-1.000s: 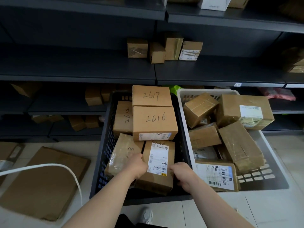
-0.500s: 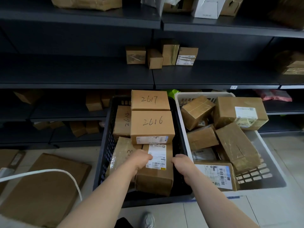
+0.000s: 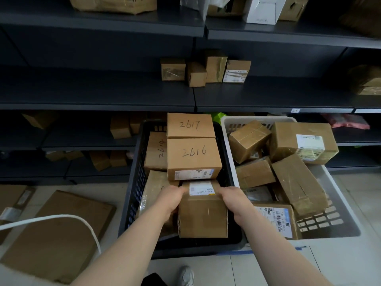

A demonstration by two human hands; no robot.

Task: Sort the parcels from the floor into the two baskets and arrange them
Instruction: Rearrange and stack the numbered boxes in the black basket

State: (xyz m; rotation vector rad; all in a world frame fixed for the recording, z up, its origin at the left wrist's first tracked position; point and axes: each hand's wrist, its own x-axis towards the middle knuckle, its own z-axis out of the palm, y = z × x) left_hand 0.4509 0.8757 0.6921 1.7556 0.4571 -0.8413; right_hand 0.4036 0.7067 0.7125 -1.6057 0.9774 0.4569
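With left hand (image 3: 171, 201) and right hand (image 3: 233, 200) curled round the box (image 3: 203, 218) at the near end of the black basket (image 3: 132, 182) — ease down flat, label up, snug against the box marked 2616 (image 3: 192, 155).

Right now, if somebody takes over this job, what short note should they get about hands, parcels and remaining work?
Hands: left hand and right hand grip the sides of the labelled brown cardboard parcel, at the near end of the black plastic basket.
Done: brown boxes marked 2616 and 2617 lie in a row behind it.
Remaining: seat this parcel; straighten the tilted parcels in the white plastic basket.
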